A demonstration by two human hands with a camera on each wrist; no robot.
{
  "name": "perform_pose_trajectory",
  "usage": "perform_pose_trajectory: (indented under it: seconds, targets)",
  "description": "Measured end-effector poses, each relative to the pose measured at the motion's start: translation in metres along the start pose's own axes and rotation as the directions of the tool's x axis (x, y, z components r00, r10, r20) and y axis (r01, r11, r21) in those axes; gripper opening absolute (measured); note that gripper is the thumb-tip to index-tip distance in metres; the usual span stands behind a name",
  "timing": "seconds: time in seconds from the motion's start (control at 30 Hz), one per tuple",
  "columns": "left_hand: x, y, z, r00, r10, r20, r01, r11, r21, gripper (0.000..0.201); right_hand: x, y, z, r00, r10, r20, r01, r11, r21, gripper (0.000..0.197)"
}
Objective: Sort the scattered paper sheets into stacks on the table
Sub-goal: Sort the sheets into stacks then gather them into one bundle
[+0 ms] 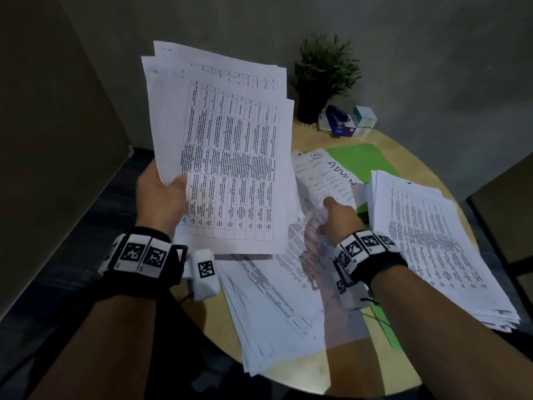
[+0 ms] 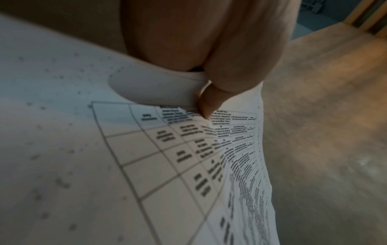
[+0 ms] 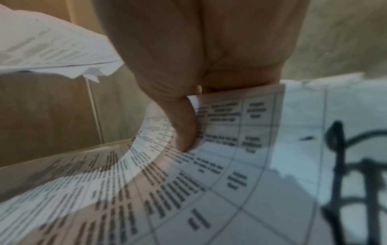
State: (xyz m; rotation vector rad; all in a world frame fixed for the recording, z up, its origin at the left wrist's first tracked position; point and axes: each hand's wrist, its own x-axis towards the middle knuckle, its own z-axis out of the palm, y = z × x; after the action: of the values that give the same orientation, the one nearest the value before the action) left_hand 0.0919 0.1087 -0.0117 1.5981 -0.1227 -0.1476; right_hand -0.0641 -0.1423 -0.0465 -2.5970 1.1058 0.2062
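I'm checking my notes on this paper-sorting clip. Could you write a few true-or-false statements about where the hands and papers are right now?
1. The left hand holds a sheaf of sheets up off the table. True.
2. The right hand is empty. False: it pinches a printed sheet.
3. A potted plant stands at the far edge of the table. True.
4. The green folder lies on top of all the papers. False: sheets overlap it.
5. A stack of sheets lies on the table's right side. True.
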Motion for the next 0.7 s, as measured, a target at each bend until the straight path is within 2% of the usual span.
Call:
perform_pose_trajectory:
  seconds: [0.1, 0.17, 0.23, 0.27, 0.33, 0.4, 0.5, 0.53, 0.6, 0.7]
  targets:
    - [0.0, -0.001, 0.002, 1.0, -0.007, 0.016, 0.007, 1.0, 0.01, 0.039, -0.003, 0.006, -0.004, 0.998, -0.025, -0.062, 0.025, 1.0, -0.008, 0.013]
    - [0.0, -0.001, 0.003, 1.0, -0.015, 0.026, 0.016, 1.0, -0.01, 0.038, -0.007, 0.01, -0.01, 0.996, -0.028, -0.084, 0.031, 0.999, 0.038, 0.01]
    - [0.0, -0.001, 0.002, 0.999, -0.024, 0.037, 0.026, 0.999, -0.039, 0.038, -0.01, 0.014, -0.022, 0.989, -0.049, -0.139, 0.075, 0.98, 0.184, 0.005]
    - [0.0, -0.001, 0.002, 0.998, -0.032, 0.049, 0.035, 0.998, -0.053, 0.038, -0.01, 0.016, -0.029, 0.985, -0.038, -0.171, 0.088, 0.951, 0.295, 0.01]
    - [0.001, -0.001, 0.003, 0.995, -0.052, 0.08, 0.058, 0.996, -0.074, 0.036, -0.011, 0.017, -0.043, 0.979, 0.026, -0.2, 0.096, 0.812, 0.576, 0.024]
    - [0.001, -0.002, 0.004, 0.988, -0.078, 0.129, 0.09, 0.992, -0.086, 0.035, -0.018, 0.01, -0.058, 0.978, 0.034, -0.208, 0.15, 0.582, 0.8, 0.019]
    - [-0.001, -0.002, 0.007, 0.968, -0.099, 0.229, 0.124, 0.988, -0.097, 0.048, -0.026, -0.009, -0.075, 0.981, -0.048, -0.189, 0.195, 0.225, 0.955, 0.026]
    - [-0.002, -0.002, 0.007, 0.96, -0.107, 0.257, 0.138, 0.985, -0.105, 0.051, -0.027, -0.015, -0.078, 0.981, -0.076, -0.179, 0.188, 0.133, 0.973, 0.027]
    - [-0.004, -0.001, 0.009, 0.949, -0.129, 0.287, 0.171, 0.977, -0.126, 0.048, -0.028, -0.025, -0.08, 0.975, -0.155, -0.16, 0.167, 0.034, 0.985, 0.03]
    - [-0.007, -0.001, 0.01, 0.933, -0.117, 0.341, 0.167, 0.979, -0.12, 0.034, -0.029, -0.034, -0.08, 0.969, -0.226, -0.097, 0.11, 0.044, 0.993, 0.032]
